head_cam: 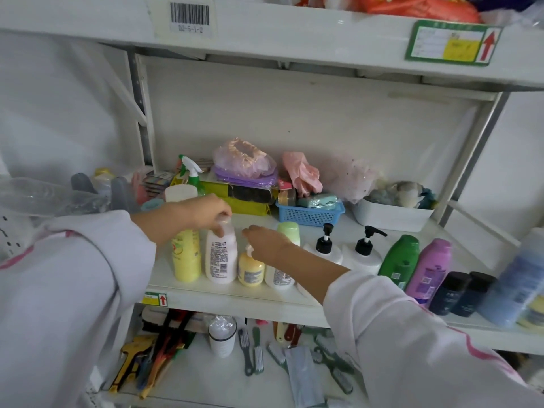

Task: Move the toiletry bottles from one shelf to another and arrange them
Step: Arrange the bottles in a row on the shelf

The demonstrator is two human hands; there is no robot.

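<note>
White metal shelf [223, 293], front edge: left hand [203, 214] pinches the cap of the tall white plastic bottle [221, 259], squaring the row; right hand [266, 241] loosely half-closed over the squat yellow bottle [250, 270], steadying.

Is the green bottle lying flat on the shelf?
No, the green bottle stands upright on the shelf, beside the purple bottle.

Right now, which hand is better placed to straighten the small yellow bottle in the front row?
The right hand: it sits directly over the small yellow bottle, touching its top. The left hand is busy, its grip on the cap of the white bottle.
</note>
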